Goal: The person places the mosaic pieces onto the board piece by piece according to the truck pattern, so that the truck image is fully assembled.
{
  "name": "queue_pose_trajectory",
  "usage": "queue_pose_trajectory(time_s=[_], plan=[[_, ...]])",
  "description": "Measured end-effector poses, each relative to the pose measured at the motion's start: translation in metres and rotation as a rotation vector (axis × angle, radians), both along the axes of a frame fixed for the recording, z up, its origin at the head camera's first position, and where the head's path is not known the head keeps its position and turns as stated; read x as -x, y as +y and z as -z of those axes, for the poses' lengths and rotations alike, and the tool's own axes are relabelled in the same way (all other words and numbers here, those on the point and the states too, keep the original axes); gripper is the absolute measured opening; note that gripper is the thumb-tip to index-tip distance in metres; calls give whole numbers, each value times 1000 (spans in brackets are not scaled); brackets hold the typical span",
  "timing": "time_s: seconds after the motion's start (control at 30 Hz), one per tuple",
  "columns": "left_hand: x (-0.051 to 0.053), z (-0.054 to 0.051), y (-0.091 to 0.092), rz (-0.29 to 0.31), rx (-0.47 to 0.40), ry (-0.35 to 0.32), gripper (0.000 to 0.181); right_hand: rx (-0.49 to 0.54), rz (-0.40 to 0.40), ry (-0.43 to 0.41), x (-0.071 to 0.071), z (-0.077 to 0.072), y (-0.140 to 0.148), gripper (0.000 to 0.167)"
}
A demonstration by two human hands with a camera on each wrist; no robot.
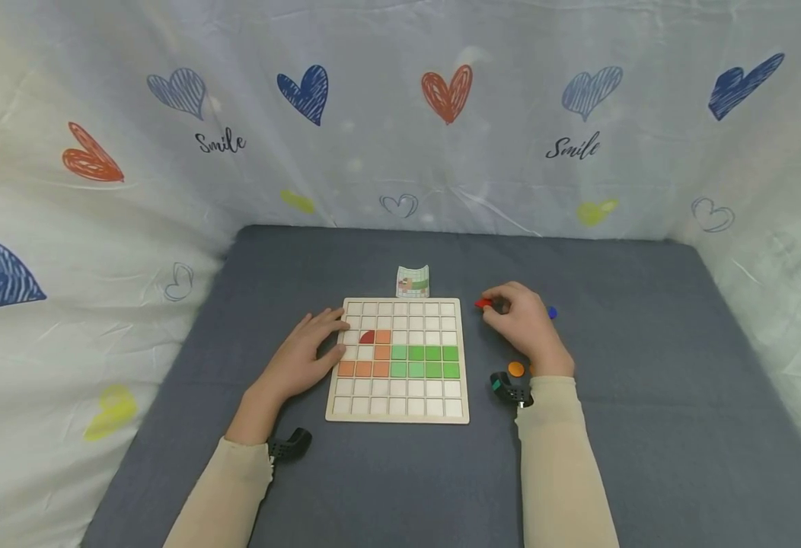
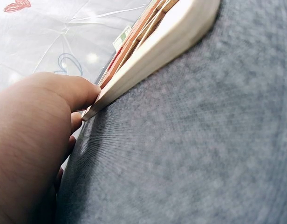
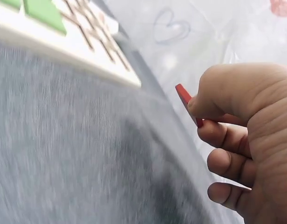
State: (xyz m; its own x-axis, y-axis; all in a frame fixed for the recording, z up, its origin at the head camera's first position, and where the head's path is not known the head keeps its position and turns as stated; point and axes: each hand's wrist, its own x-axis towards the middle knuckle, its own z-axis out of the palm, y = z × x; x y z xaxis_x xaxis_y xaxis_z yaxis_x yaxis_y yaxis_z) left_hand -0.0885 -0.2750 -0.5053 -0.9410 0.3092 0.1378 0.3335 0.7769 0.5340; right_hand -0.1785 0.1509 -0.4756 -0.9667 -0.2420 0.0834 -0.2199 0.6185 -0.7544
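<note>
A wooden grid board lies flat on the grey cloth. Along its left edge rests my left hand, with fingers and thumb touching the rim; in the left wrist view the thumb meets the board's corner. Right of the board, my right hand pinches a small red tile between thumb and forefinger, held above the cloth. The other fingers are loosely curled. On the grid sit a dark red quarter-round tile, several orange tiles and several green tiles.
A small printed card with a coloured grid stands behind the board. By the right wrist lies an orange round piece, another partly hidden. A blue piece shows beyond the right hand. White curtains with hearts surround the table.
</note>
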Motion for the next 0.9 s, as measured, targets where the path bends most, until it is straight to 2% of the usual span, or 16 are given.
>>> queue_pose_trajectory(time_s=[0.37,0.63,0.9], plan=[[0,0,-1,1,5,2,43,64,-92,86,-4,-19,-30,26],[-1,-1,-1,3,-3,10,44,54,-246,133,-14,-33,-74,25],[0,-4,1,8,-9,0,45,25,-367,143,-27,-37,-110,21]])
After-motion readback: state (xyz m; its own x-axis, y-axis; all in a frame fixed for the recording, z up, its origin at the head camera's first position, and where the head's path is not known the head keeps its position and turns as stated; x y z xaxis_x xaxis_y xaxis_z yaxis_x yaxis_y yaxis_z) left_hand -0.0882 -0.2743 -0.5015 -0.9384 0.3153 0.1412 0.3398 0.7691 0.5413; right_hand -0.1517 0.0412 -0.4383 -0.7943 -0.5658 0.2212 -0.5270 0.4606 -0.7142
